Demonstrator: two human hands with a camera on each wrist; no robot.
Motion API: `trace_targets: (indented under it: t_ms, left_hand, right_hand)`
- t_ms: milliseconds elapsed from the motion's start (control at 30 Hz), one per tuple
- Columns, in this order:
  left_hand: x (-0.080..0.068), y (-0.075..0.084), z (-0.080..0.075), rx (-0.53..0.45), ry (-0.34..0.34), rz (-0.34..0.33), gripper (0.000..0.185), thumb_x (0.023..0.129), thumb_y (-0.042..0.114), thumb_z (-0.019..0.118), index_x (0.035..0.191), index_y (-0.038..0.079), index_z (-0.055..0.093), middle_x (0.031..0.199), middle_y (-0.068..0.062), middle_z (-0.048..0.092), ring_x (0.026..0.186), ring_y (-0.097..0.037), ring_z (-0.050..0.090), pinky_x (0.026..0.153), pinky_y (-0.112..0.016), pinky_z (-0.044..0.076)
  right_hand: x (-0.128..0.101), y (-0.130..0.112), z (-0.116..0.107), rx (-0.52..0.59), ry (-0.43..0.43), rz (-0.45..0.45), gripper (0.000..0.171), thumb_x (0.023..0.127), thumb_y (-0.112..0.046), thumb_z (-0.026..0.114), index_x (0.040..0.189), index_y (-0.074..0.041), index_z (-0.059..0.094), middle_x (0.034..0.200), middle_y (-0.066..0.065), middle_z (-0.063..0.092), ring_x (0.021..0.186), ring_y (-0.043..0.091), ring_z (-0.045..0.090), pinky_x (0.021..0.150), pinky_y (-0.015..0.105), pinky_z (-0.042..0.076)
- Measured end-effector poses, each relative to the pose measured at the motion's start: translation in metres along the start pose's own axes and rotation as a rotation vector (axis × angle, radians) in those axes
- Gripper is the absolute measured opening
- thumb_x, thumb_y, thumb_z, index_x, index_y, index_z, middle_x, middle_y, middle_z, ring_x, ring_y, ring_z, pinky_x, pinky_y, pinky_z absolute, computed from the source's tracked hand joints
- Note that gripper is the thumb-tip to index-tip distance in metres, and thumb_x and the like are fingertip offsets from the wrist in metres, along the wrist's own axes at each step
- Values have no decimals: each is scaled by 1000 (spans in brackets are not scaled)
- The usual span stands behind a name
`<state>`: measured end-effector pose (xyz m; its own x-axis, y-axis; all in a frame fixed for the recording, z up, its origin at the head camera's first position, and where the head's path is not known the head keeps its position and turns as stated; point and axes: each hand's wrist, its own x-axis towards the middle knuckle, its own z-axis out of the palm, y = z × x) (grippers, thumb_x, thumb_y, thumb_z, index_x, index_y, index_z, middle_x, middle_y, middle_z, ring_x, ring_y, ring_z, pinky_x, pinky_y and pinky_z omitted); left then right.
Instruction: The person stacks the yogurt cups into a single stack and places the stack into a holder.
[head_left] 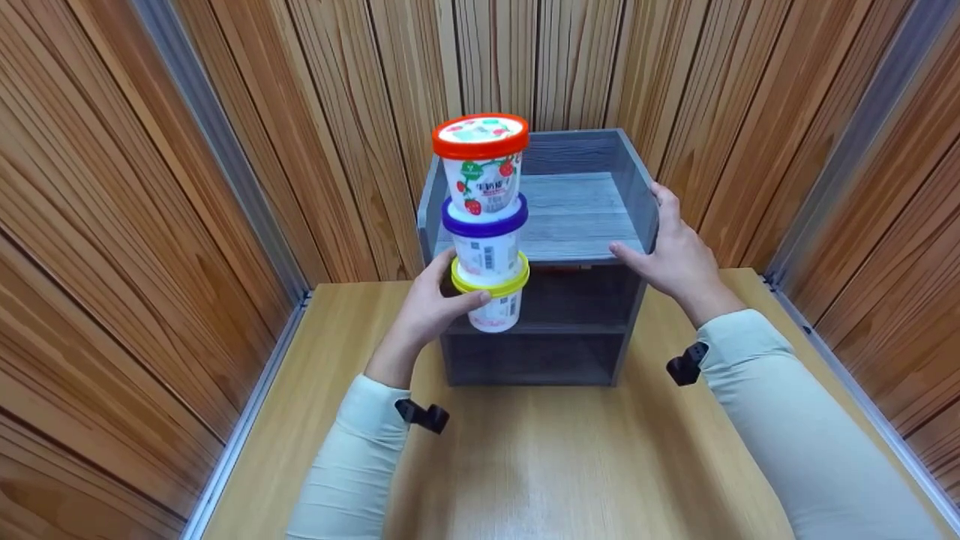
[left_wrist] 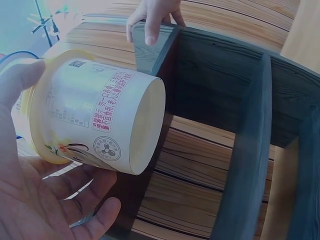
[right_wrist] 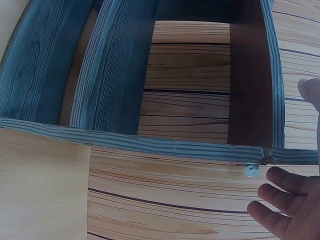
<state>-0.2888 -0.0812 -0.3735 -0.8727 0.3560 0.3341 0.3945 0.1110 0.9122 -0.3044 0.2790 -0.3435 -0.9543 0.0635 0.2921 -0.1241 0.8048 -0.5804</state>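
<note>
Tubs stacked three high stand just left of the head view's centre: a yellow-lidded tub (head_left: 495, 300) at the bottom, a purple-lidded tub (head_left: 486, 240) on it, a red-lidded tub (head_left: 481, 165) with strawberry print on top; the stack's long axis runs upright, tilting a touch to the left at its top, and it hangs in the air in front of the left front corner of the grey shelf unit (head_left: 570, 217), its base level with the unit's upper opening. The left hand (head_left: 431, 304) grips only the bottom tub, thumb across the front below the yellow lid, fingers round the far side; so the whole stack rises above the fingers, with the shelf openings just to the right of them. The right hand (head_left: 675, 251) rests on the unit's upper right corner, fingers straight and relaxed, thumb along the top board's front edge, holding nothing; it is the farther hand from the tubs (the shelf's width lies between). The left wrist view shows the bottom tub's (left_wrist: 100, 120) flat underside and printed label, and the palm (left_wrist: 45, 200) cupped beneath, which the head view hides; the upper two tubs are out of its frame. The right wrist view shows only fingertips (right_wrist: 287, 200) over dark shelf boards (right_wrist: 115, 75) and the wooden table (right_wrist: 165, 195); no tub appears there.
</note>
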Motion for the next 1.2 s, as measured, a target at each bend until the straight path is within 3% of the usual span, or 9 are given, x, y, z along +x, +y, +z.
trace_targets:
  t_ms: [400, 633, 933, 1200]
  left_hand:
    - [13, 15, 2, 15, 9, 6, 74, 84, 30, 80, 148, 17, 44, 130, -4, 63, 115, -23, 62, 101, -43, 51]
    - [22, 24, 2, 25, 19, 25, 74, 83, 31, 80, 146, 16, 46, 126, -4, 64, 112, -22, 64, 97, -43, 52]
    - [30, 35, 3, 91, 48, -14, 76, 83, 34, 81, 148, 18, 45, 125, -2, 63, 108, -23, 61, 94, -43, 52]
    - [39, 45, 8, 82, 59, -31, 77, 83, 33, 81, 149, 20, 44, 126, -1, 63, 110, -23, 60, 95, -43, 51]
  right_hand:
    - [1, -2, -1, 20, -26, 27, 110, 82, -71, 67, 158, -41, -8, 153, 27, 39, 119, 47, 51, 94, 68, 43]
    - [0, 0, 1, 7, -4, 1, 109, 84, -67, 69, 159, -38, -5, 149, 28, 43, 116, 46, 54, 89, 63, 45]
    - [0, 0, 1, 43, -6, 1, 110, 83, -66, 70, 159, -39, -5, 151, 25, 41, 120, 46, 52, 97, 68, 42]
    - [-1, 1, 1, 42, -1, -4, 110, 83, -67, 69, 159, -38, -5, 152, 26, 41, 120, 46, 52, 97, 69, 42]
